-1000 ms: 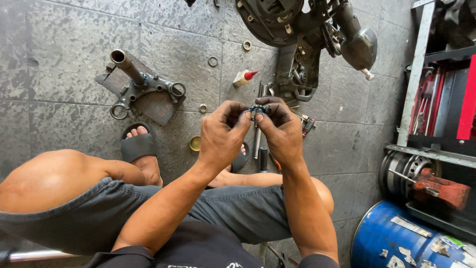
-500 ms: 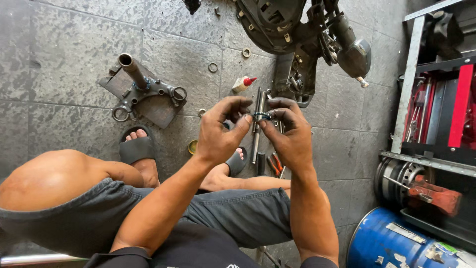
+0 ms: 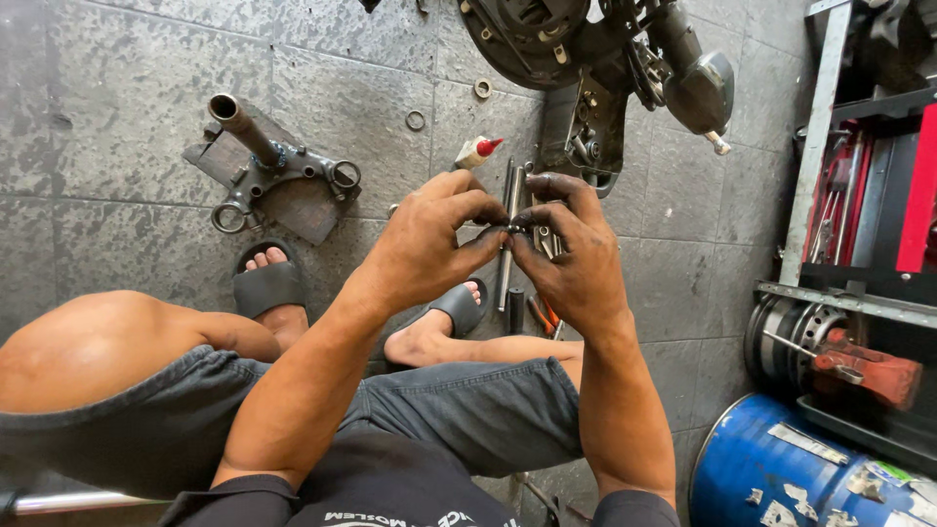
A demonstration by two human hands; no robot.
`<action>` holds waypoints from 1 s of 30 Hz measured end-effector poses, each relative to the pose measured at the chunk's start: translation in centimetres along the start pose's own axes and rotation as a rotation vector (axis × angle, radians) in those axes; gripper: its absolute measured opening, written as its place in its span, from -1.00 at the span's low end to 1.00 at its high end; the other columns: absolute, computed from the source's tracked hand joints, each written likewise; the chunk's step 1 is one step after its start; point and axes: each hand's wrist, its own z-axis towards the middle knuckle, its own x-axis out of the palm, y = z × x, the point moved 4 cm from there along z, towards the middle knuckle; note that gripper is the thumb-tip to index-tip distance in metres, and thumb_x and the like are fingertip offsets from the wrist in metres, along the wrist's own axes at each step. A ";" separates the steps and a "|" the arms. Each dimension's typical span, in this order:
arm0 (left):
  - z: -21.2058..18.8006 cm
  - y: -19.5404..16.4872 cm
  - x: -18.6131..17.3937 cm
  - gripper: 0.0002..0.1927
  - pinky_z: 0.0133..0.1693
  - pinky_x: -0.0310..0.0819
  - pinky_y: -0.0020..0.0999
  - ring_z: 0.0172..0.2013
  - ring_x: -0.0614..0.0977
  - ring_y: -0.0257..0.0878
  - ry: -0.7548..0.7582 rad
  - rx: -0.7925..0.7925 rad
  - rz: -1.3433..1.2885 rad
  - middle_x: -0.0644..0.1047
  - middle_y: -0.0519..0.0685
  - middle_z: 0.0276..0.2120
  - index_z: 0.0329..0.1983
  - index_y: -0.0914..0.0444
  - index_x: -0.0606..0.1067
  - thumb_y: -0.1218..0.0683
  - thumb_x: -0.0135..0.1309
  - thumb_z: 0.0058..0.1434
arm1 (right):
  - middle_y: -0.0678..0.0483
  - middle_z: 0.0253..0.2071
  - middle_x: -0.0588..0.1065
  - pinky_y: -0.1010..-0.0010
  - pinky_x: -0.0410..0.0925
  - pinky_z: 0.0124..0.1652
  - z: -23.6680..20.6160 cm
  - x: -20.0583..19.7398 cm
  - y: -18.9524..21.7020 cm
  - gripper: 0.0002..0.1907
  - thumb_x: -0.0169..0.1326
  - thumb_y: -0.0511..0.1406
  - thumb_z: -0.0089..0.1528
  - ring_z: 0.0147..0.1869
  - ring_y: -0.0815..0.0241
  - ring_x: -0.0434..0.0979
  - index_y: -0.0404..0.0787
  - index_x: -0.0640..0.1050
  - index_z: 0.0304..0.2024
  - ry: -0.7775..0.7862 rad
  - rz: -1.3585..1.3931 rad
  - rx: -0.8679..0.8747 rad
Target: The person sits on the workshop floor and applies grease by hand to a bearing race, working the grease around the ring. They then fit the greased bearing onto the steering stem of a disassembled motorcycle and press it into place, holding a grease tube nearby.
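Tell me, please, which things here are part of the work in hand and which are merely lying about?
In hand: left hand; right hand; small metal part pinched between both.

Lying about: steering stem, glue bottle, metal rods, blue drum, loose rings.

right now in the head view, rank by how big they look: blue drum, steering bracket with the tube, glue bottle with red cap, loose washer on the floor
1. blue drum, partly cut off and closer
2. steering bracket
3. glue bottle
4. loose washer

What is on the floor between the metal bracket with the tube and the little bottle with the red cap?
In the head view, one small metal ring lies on the grey floor between the bracket and the bottle.
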 end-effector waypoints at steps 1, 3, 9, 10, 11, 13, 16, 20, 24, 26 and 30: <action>0.0 0.2 0.2 -0.81 -0.17 0.53 -0.21 -0.20 0.63 -0.06 0.008 -0.010 -0.008 0.55 0.04 -0.28 -0.22 0.29 0.57 0.18 0.28 0.11 | -0.08 0.17 0.47 0.22 0.41 0.16 -0.1 0.0 -0.2 -0.77 0.32 -0.34 0.18 0.23 -0.06 0.53 -0.26 0.58 -0.17 -0.003 0.007 0.007; 0.0 0.5 0.6 -0.84 -0.18 0.52 -0.26 -0.24 0.62 -0.12 -0.009 -0.037 -0.068 0.53 0.02 -0.31 -0.24 0.30 0.56 0.19 0.26 0.13 | -0.06 0.16 0.48 0.24 0.42 0.16 -0.3 -0.1 -0.6 -0.78 0.33 -0.35 0.18 0.24 -0.04 0.54 -0.26 0.59 -0.16 -0.004 0.038 0.029; -0.7 1.8 2.1 -0.89 -0.31 0.39 -0.48 -0.33 0.49 -0.39 -0.053 -0.259 -0.316 0.48 -0.12 -0.36 -0.23 0.32 0.55 0.20 0.21 0.20 | -0.02 0.16 0.49 0.40 0.43 0.12 -1.1 0.9 -2.3 -0.82 0.27 -0.45 0.21 0.17 0.21 0.55 -0.35 0.58 -0.15 -0.043 0.371 0.196; -0.8 2.0 2.3 -0.90 -0.31 0.37 -0.52 -0.33 0.46 -0.44 -0.072 -0.282 -0.369 0.47 -0.15 -0.35 -0.22 0.31 0.55 0.20 0.19 0.22 | 0.00 0.17 0.48 0.45 0.43 0.08 -1.2 1.3 -2.7 -0.83 0.25 -0.46 0.21 0.13 0.28 0.54 -0.36 0.57 -0.15 -0.046 0.468 0.259; -1.0 2.2 2.6 -0.90 -0.31 0.37 -0.53 -0.33 0.45 -0.46 -0.080 -0.310 -0.416 0.48 -0.17 -0.36 -0.21 0.31 0.55 0.19 0.19 0.24 | 0.00 0.17 0.47 0.46 0.43 0.09 -1.4 1.8 -3.0 -0.83 0.24 -0.47 0.22 0.12 0.30 0.54 -0.37 0.57 -0.14 -0.051 0.561 0.284; -1.2 2.7 3.1 -0.91 -0.31 0.36 -0.55 -0.33 0.44 -0.50 -0.094 -0.365 -0.515 0.50 -0.21 -0.36 -0.19 0.31 0.55 0.19 0.18 0.28 | 0.02 0.19 0.44 0.49 0.43 0.09 -1.6 2.4 -3.5 -0.84 0.22 -0.49 0.25 0.11 0.33 0.53 -0.39 0.56 -0.12 -0.063 0.743 0.334; -1.3 3.3 3.4 -0.91 -0.29 0.38 -0.57 -0.32 0.45 -0.52 -0.145 -0.365 -0.613 0.53 -0.21 -0.34 -0.16 0.32 0.55 0.20 0.16 0.30 | 0.02 0.21 0.42 0.46 0.41 0.13 -1.8 3.0 -4.0 -0.84 0.19 -0.52 0.27 0.14 0.32 0.52 -0.41 0.57 -0.09 -0.053 0.925 0.390; -1.5 4.1 3.4 -0.89 -0.32 0.40 -0.58 -0.35 0.47 -0.52 -0.210 -0.434 -0.702 0.54 -0.20 -0.37 -0.17 0.35 0.56 0.18 0.16 0.30 | 0.01 0.20 0.44 0.45 0.42 0.09 -1.6 2.9 -4.0 -0.83 0.19 -0.51 0.25 0.11 0.30 0.52 -0.43 0.57 -0.10 -0.082 0.777 0.391; -1.8 4.6 3.2 -0.84 -0.35 0.38 -0.57 -0.38 0.48 -0.51 -0.269 -0.512 -0.709 0.55 -0.19 -0.40 -0.16 0.36 0.58 0.15 0.18 0.29 | -0.01 0.25 0.38 0.43 0.39 0.19 -1.9 2.4 -3.1 -0.79 0.18 -0.49 0.29 0.21 0.25 0.47 -0.41 0.55 -0.03 -0.226 0.709 0.257; -1.8 4.7 3.2 -0.83 -0.35 0.39 -0.57 -0.38 0.49 -0.50 -0.297 -0.537 -0.734 0.57 -0.18 -0.39 -0.16 0.37 0.59 0.14 0.19 0.29 | -0.02 0.29 0.35 0.39 0.35 0.29 -2.2 2.2 -2.4 -0.77 0.17 -0.46 0.32 0.31 0.20 0.43 -0.40 0.54 0.02 -0.273 0.671 0.141; -1.6 4.4 3.2 -0.81 -0.29 0.46 -0.57 -0.34 0.55 -0.49 -0.345 -0.524 -0.782 0.61 -0.15 -0.35 -0.17 0.38 0.59 0.13 0.19 0.28 | -0.05 0.35 0.33 0.28 0.27 0.41 -2.3 2.7 -1.5 -0.67 0.15 -0.32 0.36 0.42 0.09 0.37 -0.38 0.55 0.13 -0.265 0.583 0.001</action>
